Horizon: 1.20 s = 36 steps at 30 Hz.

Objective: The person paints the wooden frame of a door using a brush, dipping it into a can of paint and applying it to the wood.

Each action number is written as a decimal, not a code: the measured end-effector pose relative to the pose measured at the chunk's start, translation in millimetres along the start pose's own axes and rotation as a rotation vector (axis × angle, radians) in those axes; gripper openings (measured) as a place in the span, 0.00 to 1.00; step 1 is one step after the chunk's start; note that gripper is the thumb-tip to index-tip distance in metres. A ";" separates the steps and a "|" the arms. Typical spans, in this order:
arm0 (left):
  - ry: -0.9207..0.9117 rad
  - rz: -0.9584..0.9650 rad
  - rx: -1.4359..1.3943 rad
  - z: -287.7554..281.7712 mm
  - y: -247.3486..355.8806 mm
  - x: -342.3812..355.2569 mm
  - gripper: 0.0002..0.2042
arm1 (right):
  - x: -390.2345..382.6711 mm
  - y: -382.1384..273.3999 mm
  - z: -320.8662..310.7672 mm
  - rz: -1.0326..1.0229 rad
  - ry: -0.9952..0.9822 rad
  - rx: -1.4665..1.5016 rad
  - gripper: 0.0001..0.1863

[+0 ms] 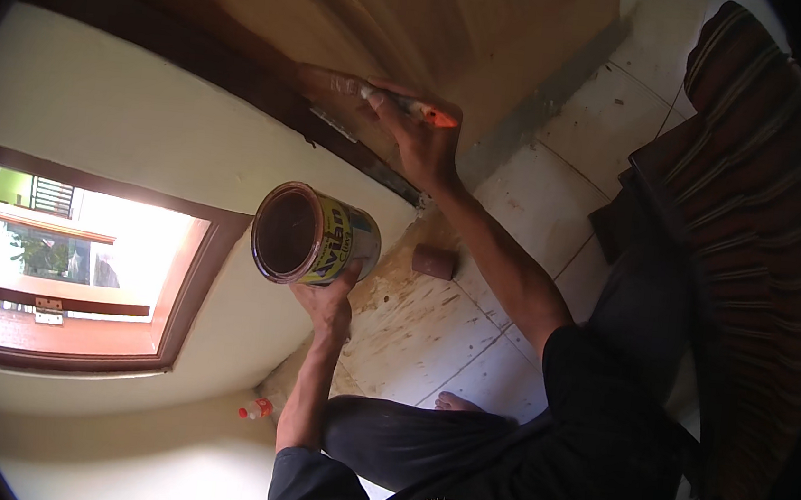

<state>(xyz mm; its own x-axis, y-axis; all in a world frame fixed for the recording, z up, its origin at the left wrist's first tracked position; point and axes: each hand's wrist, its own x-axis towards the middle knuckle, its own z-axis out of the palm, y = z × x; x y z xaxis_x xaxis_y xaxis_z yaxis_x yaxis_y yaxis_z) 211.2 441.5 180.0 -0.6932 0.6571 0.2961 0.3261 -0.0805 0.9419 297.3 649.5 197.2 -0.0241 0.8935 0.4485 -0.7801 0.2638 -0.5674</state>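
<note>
Clenched around a paintbrush [390,99], the right hand [425,138] sits just above the middle of the frame, the brush's orange handle end poking out past the knuckles to the right and its bristles pressed against the dark wooden door frame [244,74] to the left. Below and left of it, near the centre, the left hand [327,303] grasps one open paint tin [314,235] from underneath, the tin tipped so its dark brown inside faces the left of the frame. Between the two forearms, one small brown cylinder [434,261] lies on the stained tiled floor [539,195]. One small bottle with a red cap [255,411] lies at lower centre-left, beside the left forearm. A window [75,269] fills the left edge, its view washed out by glare. Striped fabric [759,186] on the right is cut off by the rim, and a bare foot [458,404] peeks from behind the dark trouser leg.
</note>
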 end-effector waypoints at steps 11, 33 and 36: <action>-0.042 -0.030 0.066 -6.0 -0.9 1.7 0.36 | 22.4 39.7 -16.5 0.334 0.057 0.386 0.13; -0.020 -0.003 0.037 -2.1 -0.1 0.9 0.33 | 26.0 58.9 -45.8 0.387 -0.174 0.181 0.15; -0.028 -0.014 0.023 -0.6 0.4 0.9 0.33 | 25.1 63.3 -48.1 0.372 -0.166 0.201 0.15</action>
<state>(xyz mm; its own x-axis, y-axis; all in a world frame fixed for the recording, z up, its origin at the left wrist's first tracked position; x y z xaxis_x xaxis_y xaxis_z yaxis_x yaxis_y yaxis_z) 210.4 441.7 180.7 -0.6794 0.6789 0.2783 0.3315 -0.0544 0.9419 277.3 706.1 139.3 -0.4126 0.8396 0.3533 -0.8050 -0.1545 -0.5729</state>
